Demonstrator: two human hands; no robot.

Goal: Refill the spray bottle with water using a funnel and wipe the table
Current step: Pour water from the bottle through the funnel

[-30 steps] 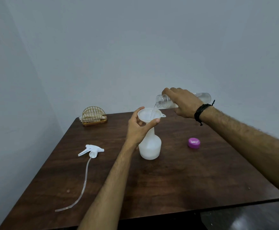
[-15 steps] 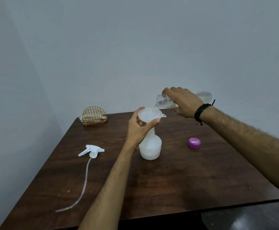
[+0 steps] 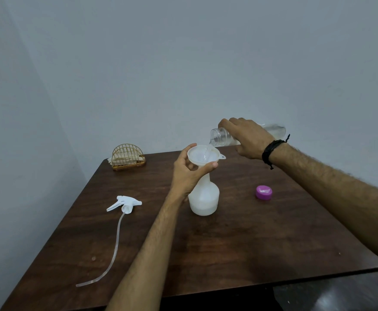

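Spray bottle (image 3: 204,197): stood upright near the middle of the table, long axis vertical, open neck pointing up; a shallow layer of water is seen in its base.
Table (image 3: 239,248): dark wood, by which every item below is carried.
Water bottle (image 3: 221,136): clear, held nearly level above the table, long axis running left to right, mouth pointing left and tipped slightly down over the funnel; a thin stream is poured into the funnel bowl.
Right hand (image 3: 248,138): wrapped over the water bottle from above, a black wristband (image 3: 270,151) worn at the wrist.
Left hand (image 3: 189,173): raised from below, thumb and fingers curled round the funnel rim.
Funnel (image 3: 202,154): white, seated upright in the spray bottle's neck, its small tab pointing right.
Napkin holder (image 3: 128,157): gold wire, set at the far left corner, napkins inside.
Spray head (image 3: 125,204): white, laid on its side left of the spray bottle, its dip tube trailing toward the near edge.
Cap (image 3: 263,192): purple, set right of the spray bottle, well apart.
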